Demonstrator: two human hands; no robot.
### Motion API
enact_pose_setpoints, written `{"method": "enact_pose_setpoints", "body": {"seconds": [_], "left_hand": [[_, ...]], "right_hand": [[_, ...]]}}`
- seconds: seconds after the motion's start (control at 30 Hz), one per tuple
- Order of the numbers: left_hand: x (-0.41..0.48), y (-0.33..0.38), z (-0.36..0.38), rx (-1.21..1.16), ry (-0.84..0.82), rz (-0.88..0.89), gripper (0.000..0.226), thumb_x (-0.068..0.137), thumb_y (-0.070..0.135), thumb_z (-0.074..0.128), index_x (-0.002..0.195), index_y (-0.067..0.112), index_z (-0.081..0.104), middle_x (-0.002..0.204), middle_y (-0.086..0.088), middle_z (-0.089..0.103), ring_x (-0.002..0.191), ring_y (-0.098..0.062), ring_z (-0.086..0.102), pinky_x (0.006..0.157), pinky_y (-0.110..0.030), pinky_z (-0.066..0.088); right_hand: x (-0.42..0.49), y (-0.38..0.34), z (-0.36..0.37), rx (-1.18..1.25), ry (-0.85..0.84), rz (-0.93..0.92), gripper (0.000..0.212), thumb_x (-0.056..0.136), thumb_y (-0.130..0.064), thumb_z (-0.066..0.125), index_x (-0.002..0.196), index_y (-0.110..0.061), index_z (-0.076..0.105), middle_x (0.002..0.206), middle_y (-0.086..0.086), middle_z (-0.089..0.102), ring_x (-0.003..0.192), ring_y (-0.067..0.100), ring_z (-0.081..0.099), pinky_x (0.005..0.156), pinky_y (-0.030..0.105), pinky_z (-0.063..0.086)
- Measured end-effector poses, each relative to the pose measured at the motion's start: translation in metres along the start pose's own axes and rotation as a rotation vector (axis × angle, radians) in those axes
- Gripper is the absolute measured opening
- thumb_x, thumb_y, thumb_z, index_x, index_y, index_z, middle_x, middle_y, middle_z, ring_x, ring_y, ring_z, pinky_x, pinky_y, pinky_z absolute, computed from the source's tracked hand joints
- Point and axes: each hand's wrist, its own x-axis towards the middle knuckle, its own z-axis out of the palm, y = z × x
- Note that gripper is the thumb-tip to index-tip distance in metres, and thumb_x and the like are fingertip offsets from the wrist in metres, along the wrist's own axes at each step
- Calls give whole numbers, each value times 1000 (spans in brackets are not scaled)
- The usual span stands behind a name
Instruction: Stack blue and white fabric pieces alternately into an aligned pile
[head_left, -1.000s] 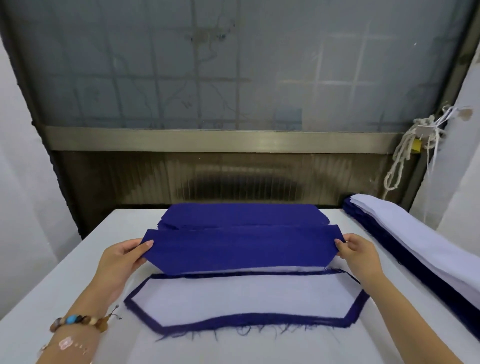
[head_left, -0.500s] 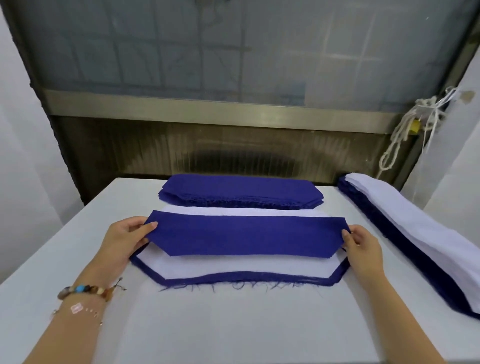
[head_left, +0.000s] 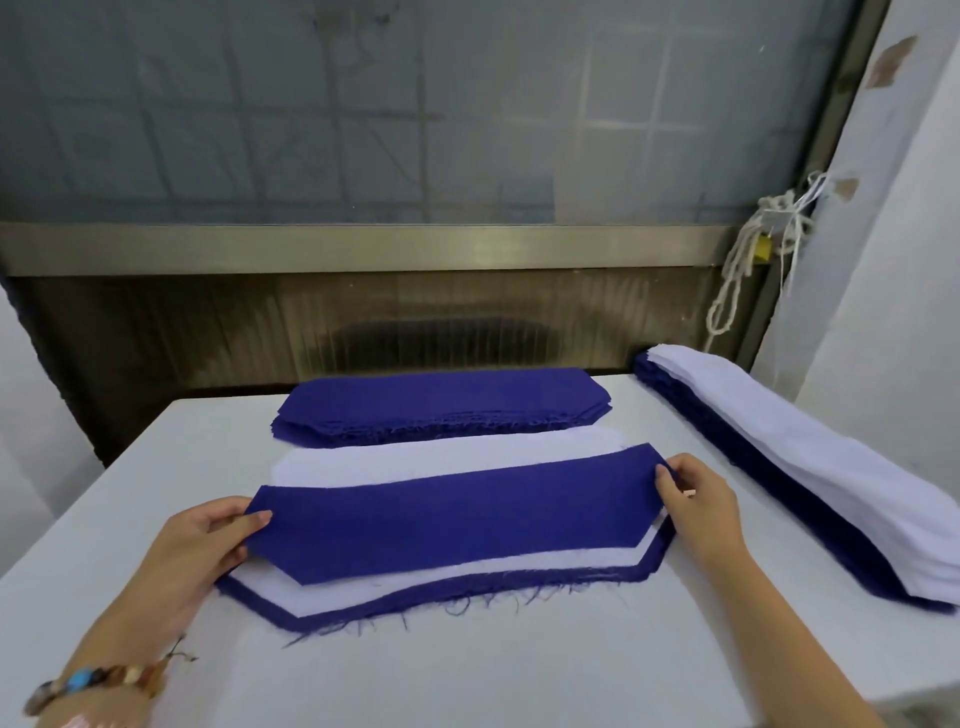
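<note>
A long blue fabric piece (head_left: 457, 519) with angled ends is stretched between my hands. My left hand (head_left: 208, 545) pinches its left end, my right hand (head_left: 696, 499) pinches its right end. It lies over a white piece (head_left: 441, 454) that tops a blue bottom piece (head_left: 467, 597) with frayed threads along the near edge. The held piece sits toward the near side, so a white band shows behind it and a thin white strip in front.
A pile of blue pieces (head_left: 441, 405) lies at the back of the white table (head_left: 467, 675). A long stack of white pieces on blue ones (head_left: 810, 478) runs along the right edge. A knotted white cord (head_left: 748, 260) hangs at the back right by a window.
Both hands brought the blue piece from in front of the back pile toward me and lowered it onto the white piece; its right end now sits farther back than the left.
</note>
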Motion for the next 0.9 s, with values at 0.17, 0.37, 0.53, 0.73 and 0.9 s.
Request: {"method": "enact_pose_setpoints", "body": {"seconds": [0.17,0.37,0.53,0.73,0.9], "left_hand": [[-3,3,-7,4,-20,10,11,89,16,65,94,20,75,94,-7,75,81,-22,71,73,-31,58],[-8,9,-12,93,-20,39,11,91,17,63,90,9,70,70,-18,60,50,-12,42,45,-17,40],[-17,20,-6,237,-36,88,23,98,5,50,95,22,66,83,-5,74,67,-14,71,50,-18,55],[-25,26,0,478,-151,170,44,94,-6,47,101,34,65,71,-8,71,61,-18,66,56,-22,50],[-24,22,3,647,-146,233,42,91,-1,56,106,39,61,48,-2,53,46,-8,47,49,-18,35]], "right_hand": [[-2,-3,-1,61,-33,-31,16,99,-12,50,88,-17,61,87,-2,67,81,17,61,68,22,44],[-3,-6,-6,123,-25,35,10,94,-12,55,88,-20,57,84,9,70,82,29,64,65,34,46],[-2,-7,-6,110,-29,78,16,85,-4,52,80,-19,53,69,8,65,66,27,60,57,31,42],[-3,-3,-4,-58,-88,35,19,82,-6,51,78,-24,52,60,7,61,58,19,47,54,28,39],[-4,1,-3,-185,-168,3,20,84,-9,48,83,-29,53,53,0,59,53,15,49,52,26,42]]}}
